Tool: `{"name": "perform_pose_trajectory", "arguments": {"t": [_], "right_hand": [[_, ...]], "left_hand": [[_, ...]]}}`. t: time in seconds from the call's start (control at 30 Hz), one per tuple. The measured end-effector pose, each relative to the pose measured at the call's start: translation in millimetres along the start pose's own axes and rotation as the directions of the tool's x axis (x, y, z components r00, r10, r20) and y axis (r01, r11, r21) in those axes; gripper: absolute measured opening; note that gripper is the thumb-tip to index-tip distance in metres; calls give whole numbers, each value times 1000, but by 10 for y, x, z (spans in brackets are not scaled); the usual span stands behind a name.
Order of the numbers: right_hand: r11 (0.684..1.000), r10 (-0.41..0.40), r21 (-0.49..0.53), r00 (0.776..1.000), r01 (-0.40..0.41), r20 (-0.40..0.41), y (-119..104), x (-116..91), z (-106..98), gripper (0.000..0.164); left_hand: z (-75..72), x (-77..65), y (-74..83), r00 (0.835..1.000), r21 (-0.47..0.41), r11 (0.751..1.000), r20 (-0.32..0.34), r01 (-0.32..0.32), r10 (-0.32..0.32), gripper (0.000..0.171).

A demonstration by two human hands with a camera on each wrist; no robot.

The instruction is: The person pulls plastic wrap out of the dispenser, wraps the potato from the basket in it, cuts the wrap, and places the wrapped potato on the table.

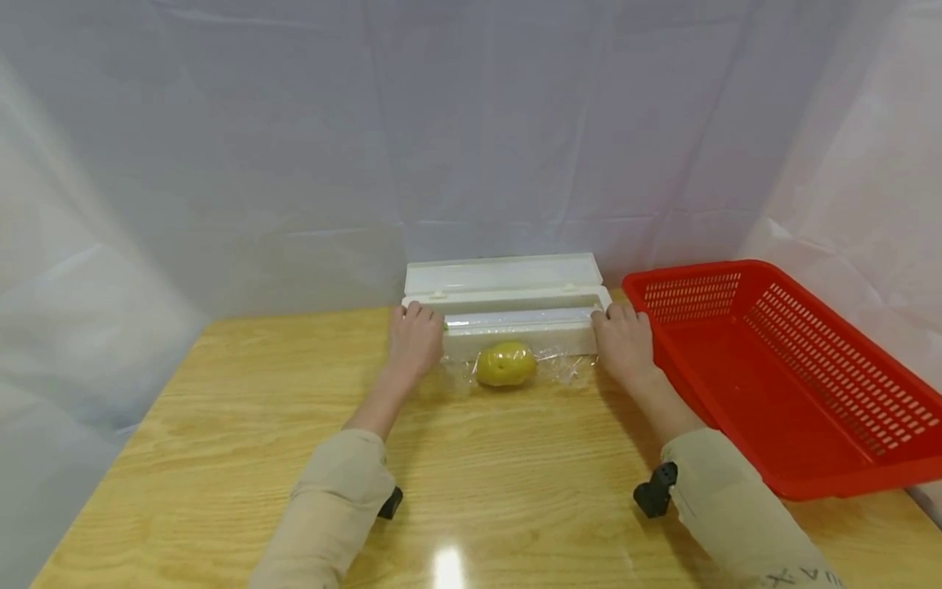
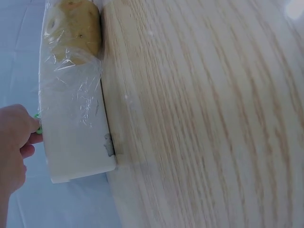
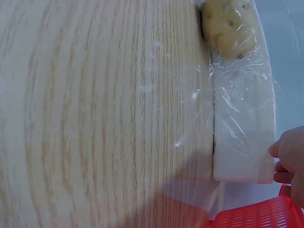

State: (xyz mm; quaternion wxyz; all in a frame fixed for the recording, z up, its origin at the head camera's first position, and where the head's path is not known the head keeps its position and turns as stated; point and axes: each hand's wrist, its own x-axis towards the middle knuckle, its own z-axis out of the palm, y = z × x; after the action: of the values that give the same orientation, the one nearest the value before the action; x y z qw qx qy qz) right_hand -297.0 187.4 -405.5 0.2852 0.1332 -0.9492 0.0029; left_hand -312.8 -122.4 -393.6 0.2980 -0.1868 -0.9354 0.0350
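A white cling film box (image 1: 518, 339) lies lengthwise, its lid (image 1: 508, 274) tipped up behind it and a roll of film (image 1: 522, 317) inside. Against its front sits a yellowish potato (image 1: 506, 365) under clear cling film (image 1: 562, 366). My left hand (image 1: 415, 337) is at the box's left end; in the left wrist view its thumb and forefinger pinch a small green piece (image 2: 38, 124) at the rim. At the other end, my right hand (image 1: 625, 342) grips the box, with the thumb at the front edge and curled fingers behind, as the right wrist view shows.
A red plastic basket (image 1: 765, 393) with slotted sides stands on the right of the wooden table (image 1: 471, 474), close beside my right forearm. White sheeting (image 1: 500, 131) hangs behind the table and at both sides.
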Motion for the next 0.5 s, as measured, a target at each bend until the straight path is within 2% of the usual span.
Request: {"name": "perform_pose_trajectory", "arguments": {"t": [0.3,0.5], "right_hand": [[1000,1,15,1000,-1,-8,9,2,7,10],[1000,0,18,1000,0,-7,14,5,42,9]], "left_hand": [[-13,22,-8,997,-4,1000,72,-4,5,11],[-8,13,-12,996,-32,999,88,-9,11,13]]}}
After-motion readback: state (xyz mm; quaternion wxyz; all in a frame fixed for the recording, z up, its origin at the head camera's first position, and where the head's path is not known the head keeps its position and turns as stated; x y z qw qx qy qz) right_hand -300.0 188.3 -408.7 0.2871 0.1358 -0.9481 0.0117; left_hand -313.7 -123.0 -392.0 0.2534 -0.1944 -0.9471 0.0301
